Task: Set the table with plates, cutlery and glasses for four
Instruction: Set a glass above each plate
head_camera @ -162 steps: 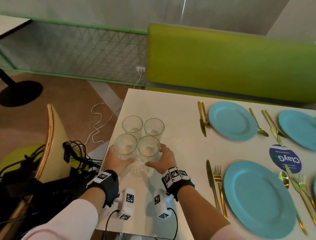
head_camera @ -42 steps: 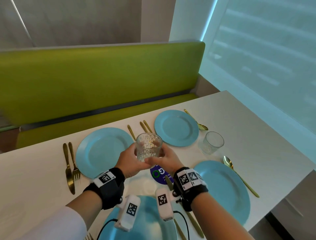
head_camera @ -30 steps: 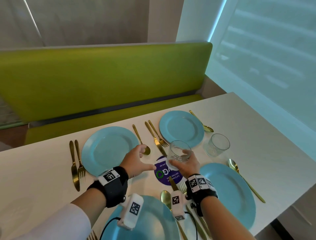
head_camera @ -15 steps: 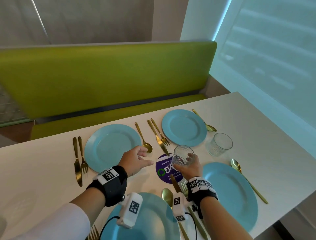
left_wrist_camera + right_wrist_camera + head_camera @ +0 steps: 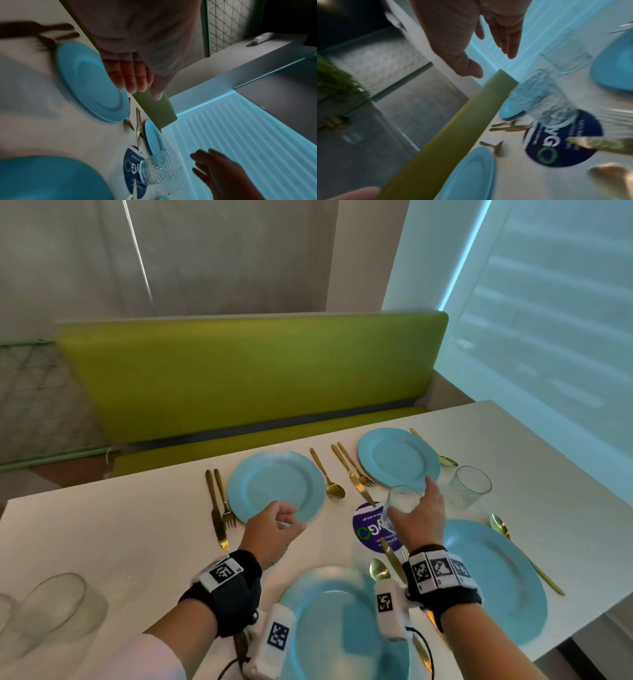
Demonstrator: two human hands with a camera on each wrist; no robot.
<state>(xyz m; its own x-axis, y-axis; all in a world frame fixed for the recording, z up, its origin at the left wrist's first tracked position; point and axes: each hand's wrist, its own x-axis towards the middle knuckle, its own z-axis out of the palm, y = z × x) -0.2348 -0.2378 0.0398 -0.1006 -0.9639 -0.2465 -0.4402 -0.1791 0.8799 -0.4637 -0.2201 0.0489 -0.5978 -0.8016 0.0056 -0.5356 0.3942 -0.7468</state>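
A clear patterned glass point(image 5: 400, 501) stands on the white table point(image 5: 102, 535), its base at the edge of a round purple sticker point(image 5: 368, 530), between the far right plate point(image 5: 397, 458) and the near right plate point(image 5: 493, 580). My right hand point(image 5: 416, 510) hovers just behind it with straight, spread fingers; the left wrist view shows the glass point(image 5: 157, 167) apart from those fingers point(image 5: 205, 159). A second glass point(image 5: 468, 487) stands further right. My left hand point(image 5: 291, 520) hangs loosely curled and empty over the near rim of the far left plate point(image 5: 275, 486).
A fourth blue plate point(image 5: 335, 625) lies under my wrists. Gold knives, forks and spoons flank each plate. Blurred glasses point(image 5: 48, 607) stand at the table's left end. A green bench point(image 5: 253, 378) runs behind; the table edge drops off at the right.
Both hands carried a glass over from the left end. The left hand let go and drew back. The right set the glass down by the sticker and has now opened off it.
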